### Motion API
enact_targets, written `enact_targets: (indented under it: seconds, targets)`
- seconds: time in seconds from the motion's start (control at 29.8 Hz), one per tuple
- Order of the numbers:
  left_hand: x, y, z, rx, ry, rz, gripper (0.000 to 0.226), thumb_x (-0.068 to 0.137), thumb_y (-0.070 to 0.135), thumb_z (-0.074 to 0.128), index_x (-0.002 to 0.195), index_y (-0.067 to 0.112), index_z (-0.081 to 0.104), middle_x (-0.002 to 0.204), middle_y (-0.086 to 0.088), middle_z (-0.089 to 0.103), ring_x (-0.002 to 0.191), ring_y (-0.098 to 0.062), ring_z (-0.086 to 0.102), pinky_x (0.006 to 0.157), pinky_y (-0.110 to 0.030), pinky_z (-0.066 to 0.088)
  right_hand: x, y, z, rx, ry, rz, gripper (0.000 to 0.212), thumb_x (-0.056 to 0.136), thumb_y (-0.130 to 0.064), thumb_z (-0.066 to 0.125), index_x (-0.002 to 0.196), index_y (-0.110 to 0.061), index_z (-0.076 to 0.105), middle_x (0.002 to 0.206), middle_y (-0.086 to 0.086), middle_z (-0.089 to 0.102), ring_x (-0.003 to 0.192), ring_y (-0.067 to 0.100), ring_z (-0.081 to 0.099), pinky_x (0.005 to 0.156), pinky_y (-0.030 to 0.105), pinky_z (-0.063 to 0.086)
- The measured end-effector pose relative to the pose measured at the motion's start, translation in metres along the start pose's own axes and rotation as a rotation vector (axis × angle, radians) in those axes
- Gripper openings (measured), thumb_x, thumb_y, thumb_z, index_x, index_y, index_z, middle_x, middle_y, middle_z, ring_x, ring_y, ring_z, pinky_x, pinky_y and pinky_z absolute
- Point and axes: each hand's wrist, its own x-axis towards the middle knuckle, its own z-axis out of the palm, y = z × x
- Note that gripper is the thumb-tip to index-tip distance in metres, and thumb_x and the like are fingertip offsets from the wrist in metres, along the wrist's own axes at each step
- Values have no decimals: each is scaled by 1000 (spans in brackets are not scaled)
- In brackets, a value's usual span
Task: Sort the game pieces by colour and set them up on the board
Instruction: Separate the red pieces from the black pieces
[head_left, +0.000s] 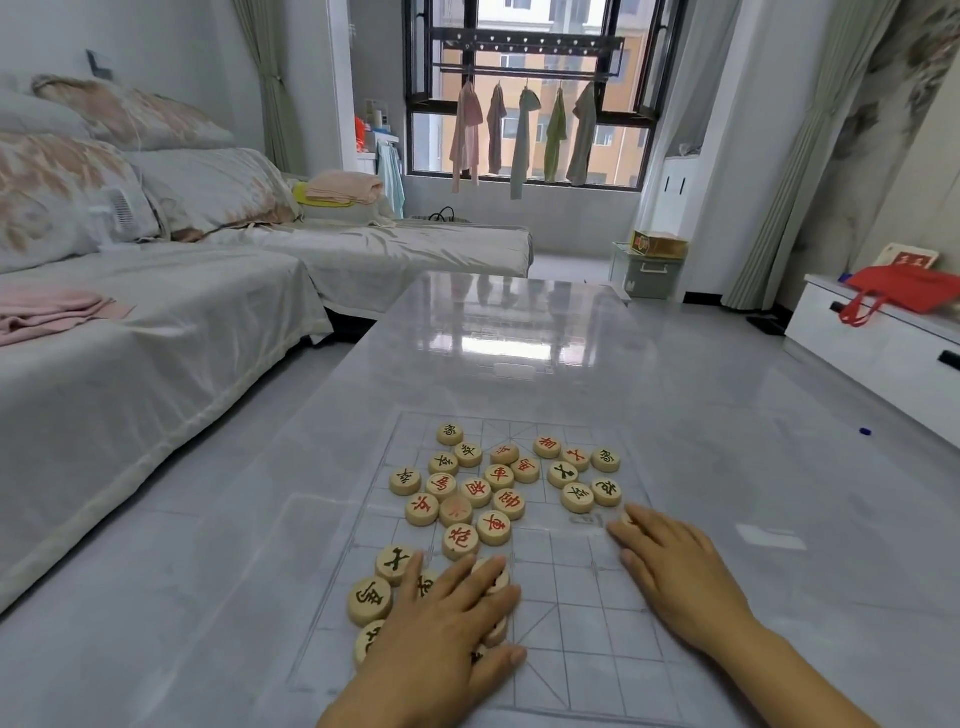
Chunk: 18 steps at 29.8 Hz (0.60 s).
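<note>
Game pieces (493, 499) sit on the board (571, 597) in a loose heap, red and black all mixed, so sorting's barely begun imo and setup isn't started. Both hands lie flat, holding nothing: left hand (447, 618) rests on the board's near-left clump, right hand (675, 571) on its right side. Glossy desk (519, 332) underneath.

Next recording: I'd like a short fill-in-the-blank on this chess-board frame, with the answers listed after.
1. The round wooden pieces carry characters in black or ____.
2. The left hand lies flat over several pieces on the board's ____ side.
3. The right hand lies flat, its fingertips on one piece by the board's ____ edge.
4. Five garments hang in front of the ____.
Missing words: red; left; right; window.
</note>
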Motion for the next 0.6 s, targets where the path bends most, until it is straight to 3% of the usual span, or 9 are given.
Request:
enact_targets:
  seconds: [0.1,0.17,0.2,0.3,0.34,0.4,0.47,0.54,0.6]
  targets:
    - [-4,-6,2,-19,84,2,91,61,76,-10,137,44,31,153,20,13,144,-6,8,111,-40,-10,21,1,-9,25,45,41,58,89,-57,15,141,-34,28,156,-3,17,142,16,17,115,34,12]
    - [-6,-8,-3,-14,-29,-81,72,80,67,-6,120,48,51,140,21,44,129,-4,43,106,-40,20,46,-12,-17,77,45,53,51,95,-47,31,143,-33,23,157,-1,11,144,19,12,116,37,13]
    - [-6,-6,-7,37,0,-92,68,83,65,-5,115,49,53,135,23,48,123,-2,49,102,-38,27,59,-21,-18,102,29,52,51,95,-45,32,144,-33,21,157,-1,8,144,20,11,116,38,14]
    - [-5,-10,-2,96,48,-28,82,69,72,-9,131,48,38,146,27,10,136,3,12,113,-44,6,87,-45,-6,123,-92,69,53,97,-45,26,146,-30,13,158,0,-1,145,24,3,116,46,11]
    - [-5,-11,-1,101,31,-6,77,72,70,-9,128,50,41,146,27,16,134,5,20,111,-45,15,88,-51,2,111,-123,79,54,97,-44,23,147,-28,9,158,-1,-3,145,23,0,116,48,8]
    - [-5,-9,-6,-18,-84,-119,61,85,63,-1,112,52,52,131,27,51,116,4,54,94,-33,37,76,-58,11,84,-109,84,56,98,-42,19,148,-24,4,158,0,-7,145,20,-2,117,47,4]
    - [-10,-13,-8,-21,-110,-141,57,85,65,6,121,49,47,139,23,44,126,-2,46,103,-38,27,53,-61,12,117,-87,66,58,97,-45,18,148,-22,0,157,-1,-10,145,18,-5,117,43,0]
    - [-8,-18,4,32,53,-11,70,73,68,11,138,46,25,153,23,11,143,-4,10,114,-39,-5,26,-64,11,135,-125,35,68,92,-57,12,147,-21,-4,156,-4,-15,144,13,-11,117,38,-5]
    - [-13,-20,2,32,29,-47,80,65,69,12,142,45,10,154,24,2,143,-3,0,116,-38,-13,0,-78,8,186,-172,-27,94,68,-75,-10,146,-23,-8,149,-12,-23,140,6,-17,115,33,-11]
